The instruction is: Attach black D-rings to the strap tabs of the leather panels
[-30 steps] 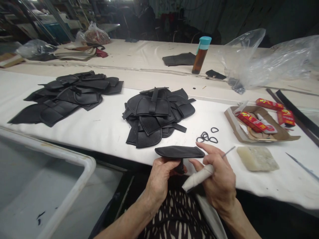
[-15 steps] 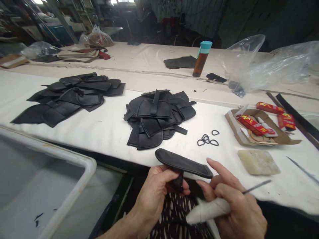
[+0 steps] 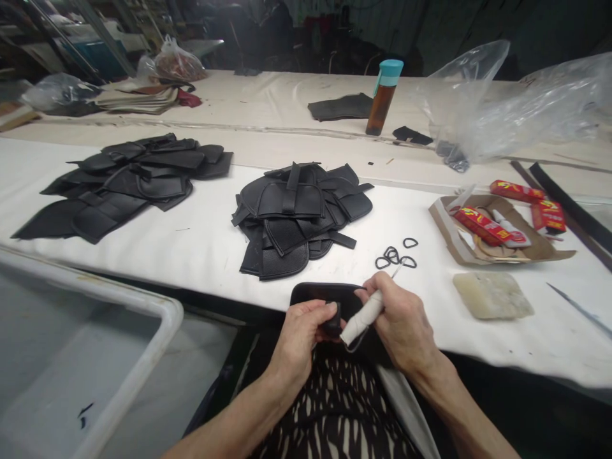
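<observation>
My left hand (image 3: 303,328) is closed on a black leather piece (image 3: 320,292) at the table's front edge, its thumb on a folded strap or loop. My right hand (image 3: 401,322) grips an awl (image 3: 364,317) with a white wrapped handle, the thin metal shaft pointing away toward the table. Its thumb and fingertips also touch the leather piece's right side. Just beyond the right hand lie several black D-rings (image 3: 392,255). A pile of similar leather pieces (image 3: 291,204) rests behind my hands. The right fingertips are partly hidden.
More leather pieces (image 3: 129,172) lie at the left. On the right are a cardboard tray (image 3: 535,252) with red boxes, a wax-like block (image 3: 492,295) and a pointed metal tool (image 3: 576,308). A bottle (image 3: 384,99) stands farther back. A white bin (image 3: 174,312) sits lower left.
The leather piece has been turned so its broad side lies flatter toward me. My right hand has moved left and up onto it, with the awl still held. The view has shifted slightly.
</observation>
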`<state>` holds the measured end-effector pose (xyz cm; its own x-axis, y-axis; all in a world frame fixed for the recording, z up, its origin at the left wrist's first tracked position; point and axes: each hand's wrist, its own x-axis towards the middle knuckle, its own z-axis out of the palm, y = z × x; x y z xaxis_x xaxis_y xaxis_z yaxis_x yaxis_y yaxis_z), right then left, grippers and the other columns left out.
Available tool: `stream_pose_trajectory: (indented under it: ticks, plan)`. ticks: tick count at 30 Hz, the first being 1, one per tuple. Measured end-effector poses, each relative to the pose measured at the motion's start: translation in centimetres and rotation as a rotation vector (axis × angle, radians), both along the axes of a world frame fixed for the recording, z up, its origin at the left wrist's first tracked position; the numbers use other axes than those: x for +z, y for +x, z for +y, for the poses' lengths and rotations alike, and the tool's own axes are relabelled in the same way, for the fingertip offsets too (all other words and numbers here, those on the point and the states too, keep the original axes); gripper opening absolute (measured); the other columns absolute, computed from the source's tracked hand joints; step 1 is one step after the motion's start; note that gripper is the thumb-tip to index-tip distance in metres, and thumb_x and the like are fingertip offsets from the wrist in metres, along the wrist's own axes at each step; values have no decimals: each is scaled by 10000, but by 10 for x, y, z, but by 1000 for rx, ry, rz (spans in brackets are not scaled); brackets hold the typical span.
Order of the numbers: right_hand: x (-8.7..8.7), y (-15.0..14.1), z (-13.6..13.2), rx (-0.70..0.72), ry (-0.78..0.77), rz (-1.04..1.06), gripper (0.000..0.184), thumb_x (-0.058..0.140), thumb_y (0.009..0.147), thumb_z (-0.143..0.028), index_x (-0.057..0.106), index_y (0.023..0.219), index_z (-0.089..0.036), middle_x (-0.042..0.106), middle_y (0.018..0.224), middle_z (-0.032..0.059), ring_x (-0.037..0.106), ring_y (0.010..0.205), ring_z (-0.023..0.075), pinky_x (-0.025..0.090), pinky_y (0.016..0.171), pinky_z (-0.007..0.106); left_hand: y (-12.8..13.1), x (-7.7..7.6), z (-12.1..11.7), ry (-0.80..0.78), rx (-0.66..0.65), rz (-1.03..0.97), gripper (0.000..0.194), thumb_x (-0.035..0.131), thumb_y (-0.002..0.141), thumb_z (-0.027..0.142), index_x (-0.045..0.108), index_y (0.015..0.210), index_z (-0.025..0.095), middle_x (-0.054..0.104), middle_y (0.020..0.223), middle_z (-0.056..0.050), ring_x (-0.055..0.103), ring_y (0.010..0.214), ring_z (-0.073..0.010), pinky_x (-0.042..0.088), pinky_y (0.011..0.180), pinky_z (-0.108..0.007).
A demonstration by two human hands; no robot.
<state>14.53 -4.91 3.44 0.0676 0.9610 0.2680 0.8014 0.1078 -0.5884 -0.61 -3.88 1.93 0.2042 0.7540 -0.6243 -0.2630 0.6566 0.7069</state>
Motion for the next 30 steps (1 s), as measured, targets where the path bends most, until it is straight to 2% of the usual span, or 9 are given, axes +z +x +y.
stream_pose_trajectory:
  ticks: [4,6,8,12,15,19,21,25,30]
  plan:
    - [-19,4,3,-65,-35,97,172,556,817,-302,441,719,-220,615,666,-10,500,488,106,401,493,212,4,-16,10,-12,-17,12,185,681,684,295,626,617,131,644,562,-18,594,500,-133,483,544,-257]
    - [-18,11,-5,-107,-70,168,228,594,797,-396,461,756,-216,650,734,8,519,487,100,419,488,205,3,-16,8,-33,-20,3,191,680,690,306,626,646,128,669,589,-40,619,530,-149,493,583,-273]
    - [-13,19,-15,-125,-89,148,312,590,782,-500,471,737,-215,645,659,0,514,431,101,408,441,203,1,-12,5,-43,-27,-3,199,676,697,312,623,672,122,689,620,-67,646,576,-172,497,608,-282]
    - [0,33,-33,-156,9,-220,431,421,842,-601,551,771,-197,495,382,-37,473,294,147,321,349,244,2,-8,6,-57,-23,6,205,681,694,309,619,681,114,697,641,-80,666,611,-191,497,608,-279]
    - [10,36,-45,-240,93,-418,476,356,893,-535,610,977,-142,616,512,41,567,365,205,353,376,287,3,-9,7,-63,-10,14,208,694,684,311,618,667,118,694,631,-74,665,598,-188,499,601,-276]
    - [16,24,-58,-341,118,-211,317,485,876,-397,624,1016,-149,673,653,73,612,460,186,479,516,288,4,-11,6,-25,-20,19,244,702,679,349,626,654,119,693,636,-73,660,588,-179,493,580,-264]
    - [13,13,-59,-285,150,-31,212,527,862,-315,620,988,-172,676,681,51,620,494,157,507,559,256,5,-11,5,-12,-15,24,256,705,677,362,629,653,118,692,639,-72,657,587,-176,493,577,-261]
    - [0,-8,-55,-107,174,192,79,536,847,-194,596,899,-196,653,697,13,617,532,119,500,513,192,6,-11,3,-12,10,31,256,716,666,355,636,660,112,686,633,-68,647,580,-166,505,608,-276]
    - [-20,-20,-51,-61,250,272,127,512,850,-115,575,898,-215,667,754,18,649,614,135,534,576,213,7,-12,1,8,8,20,249,704,686,355,645,659,114,683,638,-56,635,589,-150,501,634,-272]
